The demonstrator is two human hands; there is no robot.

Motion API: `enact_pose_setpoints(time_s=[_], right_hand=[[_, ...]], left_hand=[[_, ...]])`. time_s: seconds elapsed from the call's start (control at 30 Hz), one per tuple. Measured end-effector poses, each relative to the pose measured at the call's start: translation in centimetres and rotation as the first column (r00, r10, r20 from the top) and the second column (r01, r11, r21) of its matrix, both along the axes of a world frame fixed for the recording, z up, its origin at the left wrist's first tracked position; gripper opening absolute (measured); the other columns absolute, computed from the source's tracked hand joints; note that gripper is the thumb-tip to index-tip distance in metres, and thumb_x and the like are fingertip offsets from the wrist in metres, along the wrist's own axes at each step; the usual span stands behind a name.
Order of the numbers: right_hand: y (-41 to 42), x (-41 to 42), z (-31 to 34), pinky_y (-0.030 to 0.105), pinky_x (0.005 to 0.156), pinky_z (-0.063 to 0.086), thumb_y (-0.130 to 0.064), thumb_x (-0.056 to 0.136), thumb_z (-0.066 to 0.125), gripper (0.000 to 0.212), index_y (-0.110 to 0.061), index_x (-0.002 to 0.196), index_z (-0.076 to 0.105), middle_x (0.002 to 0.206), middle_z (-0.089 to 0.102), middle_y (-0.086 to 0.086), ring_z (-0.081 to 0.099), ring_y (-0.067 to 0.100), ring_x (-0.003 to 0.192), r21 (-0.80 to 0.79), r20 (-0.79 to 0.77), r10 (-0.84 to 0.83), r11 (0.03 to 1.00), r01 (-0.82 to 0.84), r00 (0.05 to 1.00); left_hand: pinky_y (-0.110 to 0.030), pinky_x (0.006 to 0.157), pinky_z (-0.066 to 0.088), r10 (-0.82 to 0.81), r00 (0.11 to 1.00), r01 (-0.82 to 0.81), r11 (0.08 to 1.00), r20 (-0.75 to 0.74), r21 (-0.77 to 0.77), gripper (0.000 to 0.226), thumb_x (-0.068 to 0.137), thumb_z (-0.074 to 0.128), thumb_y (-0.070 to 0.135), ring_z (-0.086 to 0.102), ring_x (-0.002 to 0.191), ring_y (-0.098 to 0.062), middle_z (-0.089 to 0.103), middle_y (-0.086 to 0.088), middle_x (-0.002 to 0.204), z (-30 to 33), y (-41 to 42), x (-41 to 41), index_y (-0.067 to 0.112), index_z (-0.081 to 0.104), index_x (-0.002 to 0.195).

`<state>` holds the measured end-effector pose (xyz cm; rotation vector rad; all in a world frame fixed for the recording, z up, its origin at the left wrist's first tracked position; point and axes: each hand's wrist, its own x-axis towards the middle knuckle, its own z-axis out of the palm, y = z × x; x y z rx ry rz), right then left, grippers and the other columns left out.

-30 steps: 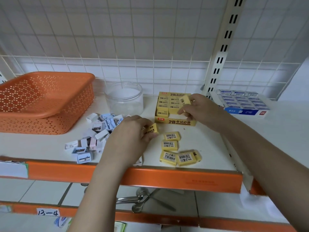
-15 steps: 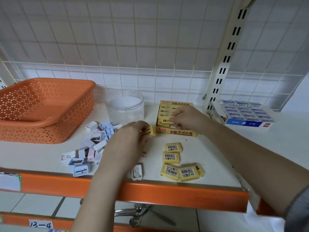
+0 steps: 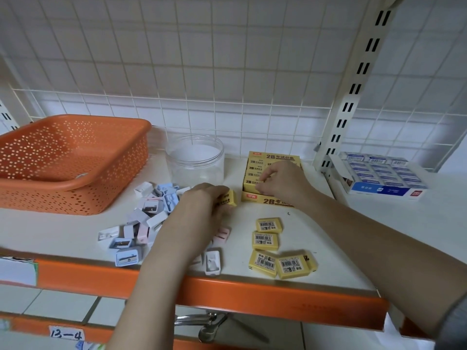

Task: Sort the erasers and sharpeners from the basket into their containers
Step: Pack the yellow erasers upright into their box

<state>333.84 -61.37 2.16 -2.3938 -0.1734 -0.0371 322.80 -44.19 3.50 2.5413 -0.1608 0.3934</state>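
Note:
My left hand (image 3: 199,208) grips one yellow eraser (image 3: 229,198) just above the shelf, left of the yellow eraser box (image 3: 267,199). My right hand (image 3: 283,183) reaches into that box, and its curled fingers pinch an eraser in the front row; the hand hides most of that eraser. Several loose yellow erasers (image 3: 265,240) lie barcode-up near the front edge. A pile of white, blue and pink sharpeners (image 3: 151,213) lies left of my left hand. The clear plastic jar (image 3: 194,160) stands behind the pile.
An orange perforated basket (image 3: 75,184) stands at the left. A blue box of erasers (image 3: 384,188) sits on the neighbouring shelf at the right, beyond a slotted upright post (image 3: 353,84). The shelf's orange front lip (image 3: 240,293) runs below my wrists. A wire grid backs the shelf.
My right hand has carried its yellow eraser from above the box's back right down into the front row. My left hand still holds its eraser and has shifted slightly toward the box.

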Motion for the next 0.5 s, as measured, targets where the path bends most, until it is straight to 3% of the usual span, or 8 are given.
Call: enact_pose_setpoints(time_s=[0.17,0.3,0.47,0.5], right_hand=[[0.3,0.0,-0.3,0.024,0.067,0.051,-0.021,0.075,0.077,0.015,-0.015,0.083,0.066,0.09,0.063,-0.003,0.06,0.011,0.077,-0.037,0.084,0.015,0.999,-0.012,0.996],[-0.5,-0.2,0.5,0.02,0.064,0.049,-0.022,0.076,0.076,0.017,-0.013,0.087,0.066,0.094,0.065,0.001,0.063,0.014,0.081,-0.046,0.046,0.036,0.998,-0.034,0.998],[-3.5,-2.2,2.6,0.011,0.053,0.042,-0.028,0.08,0.072,0.014,-0.02,0.089,0.066,0.092,0.066,-0.005,0.061,0.01,0.073,-0.132,0.031,0.01,0.991,-0.005,0.999],[-4.1,-2.9,2.8,0.012,0.057,0.045,-0.029,0.081,0.072,0.012,-0.022,0.088,0.065,0.091,0.066,-0.006,0.061,0.008,0.073,-0.127,0.039,0.019,0.992,-0.014,0.999]], left_hand=[[-0.022,0.084,0.042,-0.013,1.0,0.013,0.999,0.021,-0.035,0.028,0.087,0.063,0.017,0.058,0.093,-0.016,0.065,-0.002,0.104,0.0,-0.2,0.2,0.017,0.066,0.115],[-0.026,0.084,0.049,-0.003,1.0,0.006,0.99,0.023,-0.138,0.03,0.08,0.071,0.018,0.062,0.087,-0.013,0.064,0.003,0.097,0.4,-0.5,0.2,0.017,0.068,0.11],[-0.01,0.073,0.047,-0.03,0.999,0.036,0.988,0.042,-0.152,0.024,0.077,0.073,0.014,0.061,0.084,-0.008,0.064,0.006,0.092,0.9,-0.7,1.6,0.018,0.069,0.1],[-0.008,0.073,0.045,-0.039,0.998,0.044,0.988,0.04,-0.145,0.024,0.076,0.074,0.013,0.06,0.085,-0.007,0.063,0.006,0.093,1.0,-0.8,2.0,0.018,0.068,0.099]])
